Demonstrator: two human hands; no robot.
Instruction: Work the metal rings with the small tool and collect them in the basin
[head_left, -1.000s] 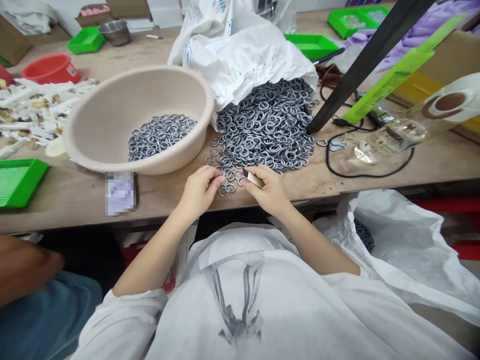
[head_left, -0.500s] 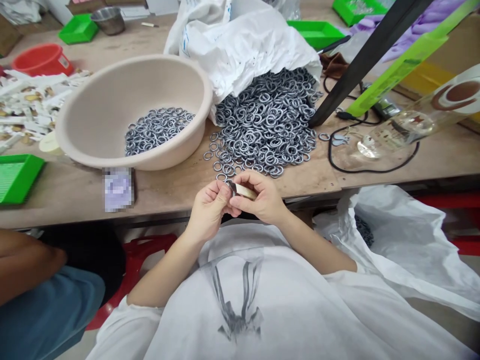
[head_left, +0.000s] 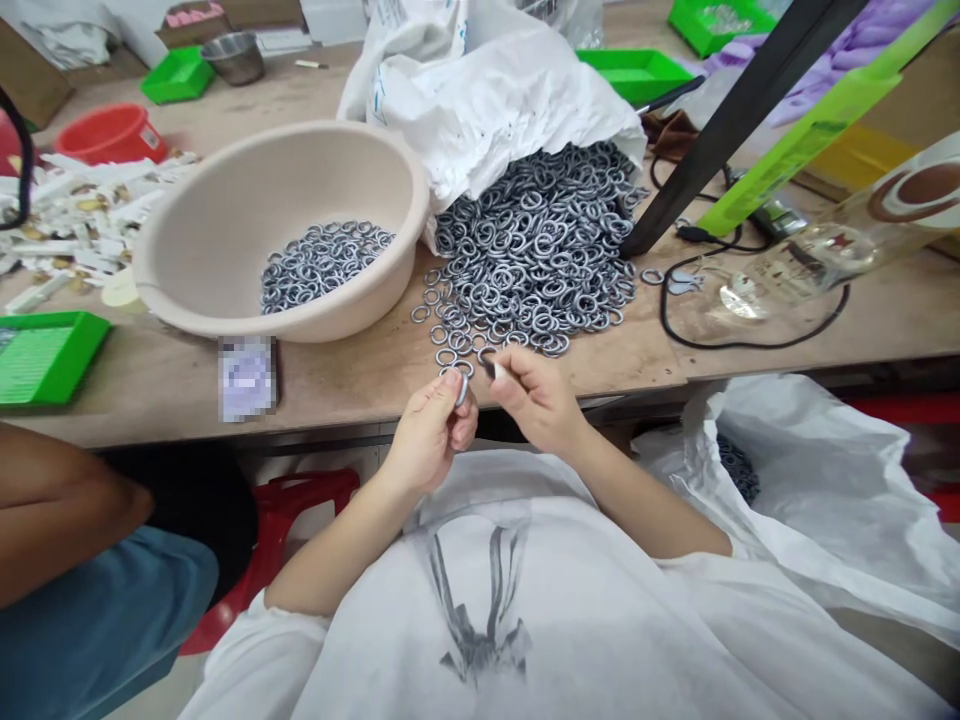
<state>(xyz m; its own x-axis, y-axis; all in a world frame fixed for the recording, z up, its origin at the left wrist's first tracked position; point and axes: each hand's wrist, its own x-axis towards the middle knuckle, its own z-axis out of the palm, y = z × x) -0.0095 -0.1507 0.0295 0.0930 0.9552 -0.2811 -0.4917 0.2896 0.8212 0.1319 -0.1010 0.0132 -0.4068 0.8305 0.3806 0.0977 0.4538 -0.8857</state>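
My left hand (head_left: 435, 430) is closed, with a grey metal ring (head_left: 462, 388) pinched upright between thumb and forefinger. To its right, my right hand (head_left: 541, 398) is closed round a pale stick with a dark tip (head_left: 490, 368); most of the stick is hidden in the fingers. The tip is apart from the held ring. Just beyond both hands, a large heap of grey rings (head_left: 540, 245) spills out of a white sack (head_left: 495, 95) onto the wooden table (head_left: 360, 390). Several loose rings lie at the heap's near edge.
A beige basin (head_left: 180, 250) holding more rings stands left of the heap. Beside it are a purple box (head_left: 247, 380), a green tray (head_left: 75, 360) and white pieces (head_left: 90, 215). A dark post (head_left: 705, 150), a cable and a clear bottle (head_left: 810, 255) stand right. A co-worker's arm (head_left: 67, 500) is at left.
My hands have moved apart; the stick's dark tip has come away from the ring in my left hand. The whole view has shifted slightly.
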